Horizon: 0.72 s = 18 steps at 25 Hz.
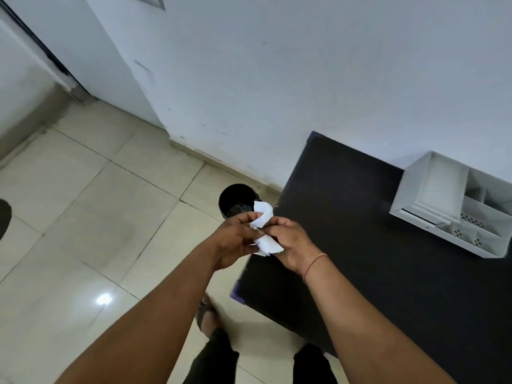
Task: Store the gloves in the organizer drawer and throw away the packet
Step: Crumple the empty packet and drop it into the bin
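A crumpled white packet (263,228) is held between both hands at the left corner of the black table (360,245). My left hand (235,239) pinches its left side and my right hand (291,242) grips its right side. Just beyond the hands, on the floor, stands a small black bin (235,199) with something dark inside. The white organizer (454,203) sits at the table's right edge against the wall, its drawer (426,216) slightly out. No gloves are visible.
Beige tiled floor (97,217) spreads to the left. A white wall (304,79) runs behind the table and bin. My feet and dark trousers (216,356) show below, next to the table's near corner. A dark object (4,217) pokes in at the far left.
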Motion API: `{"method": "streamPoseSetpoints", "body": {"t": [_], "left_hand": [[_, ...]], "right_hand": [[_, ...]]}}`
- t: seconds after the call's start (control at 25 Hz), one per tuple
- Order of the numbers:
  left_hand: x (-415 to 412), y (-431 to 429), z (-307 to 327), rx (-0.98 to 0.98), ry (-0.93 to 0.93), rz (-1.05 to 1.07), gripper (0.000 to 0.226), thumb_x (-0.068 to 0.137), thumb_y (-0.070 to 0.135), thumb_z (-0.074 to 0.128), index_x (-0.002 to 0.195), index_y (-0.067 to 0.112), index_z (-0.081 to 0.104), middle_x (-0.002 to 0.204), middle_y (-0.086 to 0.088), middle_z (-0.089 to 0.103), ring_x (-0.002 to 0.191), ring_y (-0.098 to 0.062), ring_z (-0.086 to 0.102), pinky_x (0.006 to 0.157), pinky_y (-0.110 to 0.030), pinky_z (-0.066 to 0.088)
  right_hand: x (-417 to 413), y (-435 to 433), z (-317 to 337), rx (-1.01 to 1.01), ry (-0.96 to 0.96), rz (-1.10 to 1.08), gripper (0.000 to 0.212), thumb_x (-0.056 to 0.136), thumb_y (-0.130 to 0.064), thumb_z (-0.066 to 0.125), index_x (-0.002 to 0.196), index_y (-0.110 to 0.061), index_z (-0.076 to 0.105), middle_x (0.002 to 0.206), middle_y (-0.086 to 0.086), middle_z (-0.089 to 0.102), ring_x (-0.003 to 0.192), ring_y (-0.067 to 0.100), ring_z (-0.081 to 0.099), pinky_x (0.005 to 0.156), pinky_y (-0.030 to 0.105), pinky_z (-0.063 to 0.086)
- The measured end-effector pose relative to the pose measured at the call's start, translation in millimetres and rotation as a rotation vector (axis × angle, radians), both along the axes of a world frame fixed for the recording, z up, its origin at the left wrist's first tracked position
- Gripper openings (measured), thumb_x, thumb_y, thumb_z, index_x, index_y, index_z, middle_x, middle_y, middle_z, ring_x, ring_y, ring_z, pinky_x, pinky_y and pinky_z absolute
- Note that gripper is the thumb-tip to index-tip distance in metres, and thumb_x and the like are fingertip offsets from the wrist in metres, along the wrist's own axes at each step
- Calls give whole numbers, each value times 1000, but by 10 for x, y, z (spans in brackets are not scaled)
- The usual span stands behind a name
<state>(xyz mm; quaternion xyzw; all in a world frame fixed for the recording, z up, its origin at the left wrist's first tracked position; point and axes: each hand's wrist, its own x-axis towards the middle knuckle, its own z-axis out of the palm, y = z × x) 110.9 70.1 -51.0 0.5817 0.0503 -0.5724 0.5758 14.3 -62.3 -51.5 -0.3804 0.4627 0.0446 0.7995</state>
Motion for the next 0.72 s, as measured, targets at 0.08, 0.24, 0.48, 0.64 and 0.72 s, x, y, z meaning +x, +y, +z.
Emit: {"method": "streamPoseSetpoints", "body": {"t": [0.08,0.24,0.48,0.64,0.72], "left_hand": [[571,271,114,90,-79,-25,39,89,-16,58,118,6,74,107,-17,76,87,-28,75,74,-41,65],[1442,510,121,244,-211,96,32,78,-15,60,101,-1,76,110,-23,72,83,-30,74,65,-31,63],[1898,195,58,207,-77,-5,32,91,-18,53,104,-2,78,103,-26,79,91,-36,79,71,-35,67],[2246,-31,-247,200,-93,-70,38,87,-16,55,107,1,82,104,-18,81,88,-27,77,78,-37,66],[2535,-103,-619,318,-177,-62,38,89,-13,55,105,6,83,109,-13,79,95,-24,72,77,-39,66]], "right_hand": [[429,249,181,35,-69,-8,27,90,11,62,117,14,65,107,32,73,83,35,75,80,43,64],[1033,498,428,-217,-65,6,25,90,5,60,106,-7,76,105,13,81,101,37,75,95,52,61],[1571,585,218,-345,-36,-3,30,83,-10,84,110,-21,79,110,14,80,98,31,79,86,49,65],[1869,389,-377,-229,157,-393,20,84,8,77,99,-6,79,95,19,77,80,32,75,61,32,65],[2044,291,-793,-136,260,-538,20,88,16,68,97,-1,72,93,16,71,76,29,71,53,25,63]]}}
